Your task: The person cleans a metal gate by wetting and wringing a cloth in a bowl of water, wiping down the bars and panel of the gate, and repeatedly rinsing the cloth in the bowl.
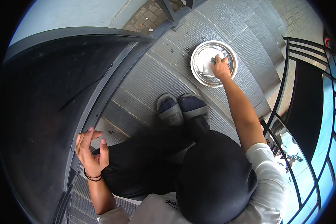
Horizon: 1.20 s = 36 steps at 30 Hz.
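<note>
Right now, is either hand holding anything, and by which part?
The left hand holds nothing. The right hand reaches into the round metal basin; whether its fingers grip something there cannot be told.

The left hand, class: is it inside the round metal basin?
No, the left hand is raised well away from the round metal basin, and only the right hand reaches into it.

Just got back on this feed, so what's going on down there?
A seated person reaches their right hand into a round metal basin on the ribbed flooring, beyond their sandals. Whether those fingers grip anything is hard to tell. The left hand is raised beside a dark panel, fingers loosely curled, with nothing visible in it.
</note>
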Each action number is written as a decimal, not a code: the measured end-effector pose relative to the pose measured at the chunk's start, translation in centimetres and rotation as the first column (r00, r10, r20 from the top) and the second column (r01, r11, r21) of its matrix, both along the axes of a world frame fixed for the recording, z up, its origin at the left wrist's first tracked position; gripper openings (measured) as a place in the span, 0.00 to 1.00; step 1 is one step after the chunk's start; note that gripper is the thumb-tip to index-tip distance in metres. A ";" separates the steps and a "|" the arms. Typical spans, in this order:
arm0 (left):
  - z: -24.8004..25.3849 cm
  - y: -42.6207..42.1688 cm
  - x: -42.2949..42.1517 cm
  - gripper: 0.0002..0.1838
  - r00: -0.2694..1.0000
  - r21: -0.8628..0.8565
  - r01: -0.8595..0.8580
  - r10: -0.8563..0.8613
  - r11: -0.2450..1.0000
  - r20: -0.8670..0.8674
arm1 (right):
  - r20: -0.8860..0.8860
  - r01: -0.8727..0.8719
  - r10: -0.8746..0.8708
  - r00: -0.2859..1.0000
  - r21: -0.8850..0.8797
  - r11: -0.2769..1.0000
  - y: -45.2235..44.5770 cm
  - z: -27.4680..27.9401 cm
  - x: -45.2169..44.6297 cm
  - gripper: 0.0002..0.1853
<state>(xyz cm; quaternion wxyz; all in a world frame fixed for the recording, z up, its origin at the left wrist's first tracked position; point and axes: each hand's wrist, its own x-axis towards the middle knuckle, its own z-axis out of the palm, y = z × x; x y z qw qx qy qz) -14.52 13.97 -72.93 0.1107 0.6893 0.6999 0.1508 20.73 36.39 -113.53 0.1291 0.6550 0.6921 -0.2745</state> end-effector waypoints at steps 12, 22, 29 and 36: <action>-0.1 -0.5 0.1 0.31 0.987 -0.121 -0.130 0.140 0.984 0.081 | -0.199 0.296 -0.286 0.937 0.025 0.955 -1.2 3.8 -0.2 0.33; -0.3 -0.3 0.1 0.35 0.980 -0.180 -0.153 0.173 0.972 0.101 | -0.291 0.506 -0.583 0.759 -0.299 0.809 -1.6 -0.4 1.7 0.23; -0.1 -0.2 0.2 0.36 0.983 -0.189 -0.138 0.157 0.972 0.092 | -0.516 0.432 -0.466 0.719 -0.194 0.881 -0.2 6.9 0.5 0.28; 0.3 0.2 0.4 0.35 0.992 -0.218 -0.084 0.101 0.972 0.069 | -0.594 0.444 -0.564 0.574 -0.353 0.824 -0.6 12.9 0.6 0.19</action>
